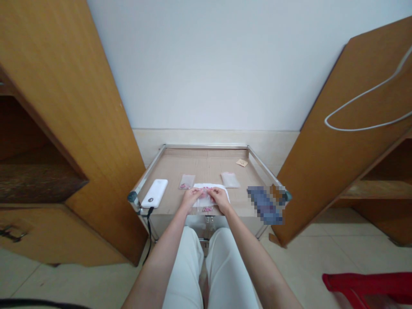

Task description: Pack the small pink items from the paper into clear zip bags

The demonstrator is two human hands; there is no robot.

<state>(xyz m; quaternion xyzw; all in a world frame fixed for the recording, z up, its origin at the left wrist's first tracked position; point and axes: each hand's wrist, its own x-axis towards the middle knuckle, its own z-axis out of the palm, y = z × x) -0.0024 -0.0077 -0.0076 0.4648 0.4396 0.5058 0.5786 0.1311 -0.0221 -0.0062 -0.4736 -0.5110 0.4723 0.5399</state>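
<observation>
My left hand [190, 197] and my right hand [220, 199] meet over a white sheet [210, 187] near the front edge of a small metal-framed table [206, 146]. Both hands have curled fingers pinching a small clear plastic bag with pink pieces [206, 195] between them. Another clear bag with pink pieces [186, 182] lies just left of the sheet. A further clear bag [230, 179] lies to the right, farther back.
A white power bank [155, 193] with a black cable lies at the table's left front. A small tan tag [241, 162] sits at the back right. Wooden cabinet doors stand on both sides. A red plastic object [367, 285] is on the floor, right.
</observation>
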